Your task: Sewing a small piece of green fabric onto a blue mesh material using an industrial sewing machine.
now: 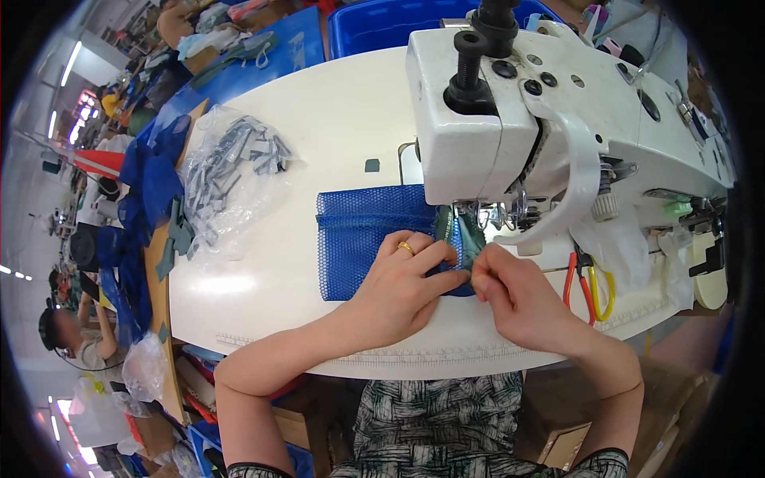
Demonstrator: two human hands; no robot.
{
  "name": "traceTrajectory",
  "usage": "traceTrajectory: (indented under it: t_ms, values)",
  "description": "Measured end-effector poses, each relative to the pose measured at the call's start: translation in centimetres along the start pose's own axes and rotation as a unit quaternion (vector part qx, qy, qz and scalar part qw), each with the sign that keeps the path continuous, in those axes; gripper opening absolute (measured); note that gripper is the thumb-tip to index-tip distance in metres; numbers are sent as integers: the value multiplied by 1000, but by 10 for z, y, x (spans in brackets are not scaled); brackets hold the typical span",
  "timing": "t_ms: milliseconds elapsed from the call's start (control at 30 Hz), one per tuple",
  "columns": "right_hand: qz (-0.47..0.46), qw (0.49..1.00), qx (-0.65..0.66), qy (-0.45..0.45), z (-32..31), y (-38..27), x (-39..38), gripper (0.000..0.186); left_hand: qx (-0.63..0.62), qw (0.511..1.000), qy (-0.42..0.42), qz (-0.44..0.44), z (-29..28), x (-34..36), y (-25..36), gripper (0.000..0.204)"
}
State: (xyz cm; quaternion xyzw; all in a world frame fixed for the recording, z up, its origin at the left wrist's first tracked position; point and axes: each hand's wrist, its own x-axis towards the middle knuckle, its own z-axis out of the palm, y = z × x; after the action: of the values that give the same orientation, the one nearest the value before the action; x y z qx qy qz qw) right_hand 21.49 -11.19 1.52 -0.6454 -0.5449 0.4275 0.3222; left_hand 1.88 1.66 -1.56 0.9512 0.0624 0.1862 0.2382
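A piece of blue mesh fabric (347, 255) lies flat on the white table, its right end at the needle area of a white sewing machine (466, 143). My left hand (406, 279) rests on the mesh, fingers stretched toward its right edge, a gold ring on one finger. Close beside it, my right hand (518, 295) is closed, thumb and fingers pinched at the fabric's edge. Between the hands and the presser foot runs a dark green strip of fabric (472, 235). Exactly what the right fingertips grip is partly hidden.
Right of my right hand lie thread snips (586, 287) with red and yellow handles. A clear plastic bag (231, 175) of grey-green fabric pieces sits on the left, and a small green scrap (372, 166) lies behind the mesh. A blue bin (374, 28) stands beyond the table.
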Motion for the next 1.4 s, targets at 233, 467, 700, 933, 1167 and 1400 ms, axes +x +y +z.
traceTrajectory:
  t_ms: [233, 467, 700, 933, 1167, 1400]
  values:
    - [-48, 999, 18, -3, -19, 3, 0, 15, -28, 999, 10, -32, -1, 3, 2, 34]
    - [-299, 877, -311, 210, 6, 38, 11, 32, 1, 999, 36, -41, -1, 7, 3, 40]
    - [-284, 893, -247, 245, 18, 46, 7, 34, 16, 997, -3, -77, -5, -1, 1, 47]
    - [-284, 912, -217, 204, 13, 45, 14, 31, 19, 999, 6, -49, -2, -1, -1, 71]
    - [-275, 916, -208, 207, 15, 40, 14, 28, -12, 997, 21, -77, 1, 0, 2, 83]
    - [-277, 903, -260, 201, 14, 47, 13, 31, -8, 999, 18, -26, 1, -4, -5, 60]
